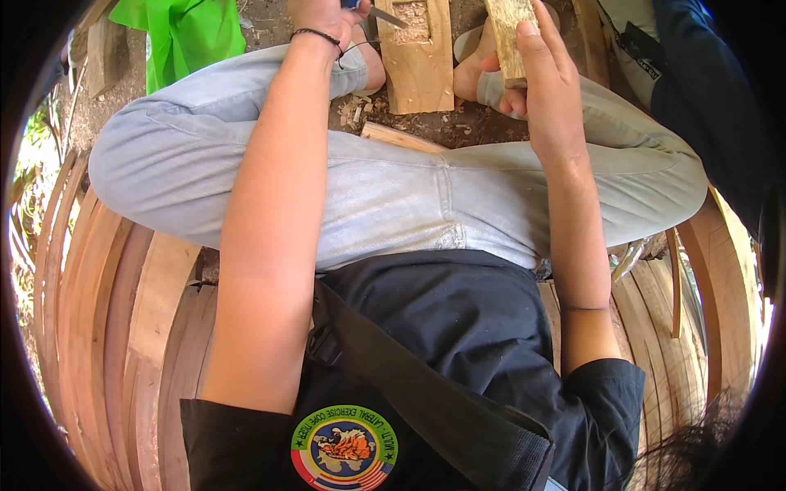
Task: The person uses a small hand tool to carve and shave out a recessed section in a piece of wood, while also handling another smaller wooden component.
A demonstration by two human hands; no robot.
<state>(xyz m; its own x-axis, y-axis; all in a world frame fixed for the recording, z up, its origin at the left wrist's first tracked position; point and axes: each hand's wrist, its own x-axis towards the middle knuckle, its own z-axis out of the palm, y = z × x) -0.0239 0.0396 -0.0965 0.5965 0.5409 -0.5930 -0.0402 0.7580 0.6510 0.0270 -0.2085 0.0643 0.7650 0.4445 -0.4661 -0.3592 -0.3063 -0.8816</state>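
My left hand (pixel 327 15) is at the top edge, closed around a small blue-handled tool whose metal blade (pixel 386 15) points right over a flat wooden board (pixel 419 69) on the ground. A black cord bracelet (pixel 315 34) circles that wrist. My right hand (pixel 544 78) grips a short rough wooden block (pixel 508 33) and holds it upright just right of the board. Both forearms reach forward over my crossed legs in pale jeans (pixel 393 192).
Wood shavings (pixel 354 108) lie on the dirt beside the board. A bright green cloth (pixel 184 33) sits at the top left. Curved wooden slats are stacked under me on the left (pixel 106 311) and right (pixel 720 278). Dark blue fabric (pixel 708 82) fills the top right.
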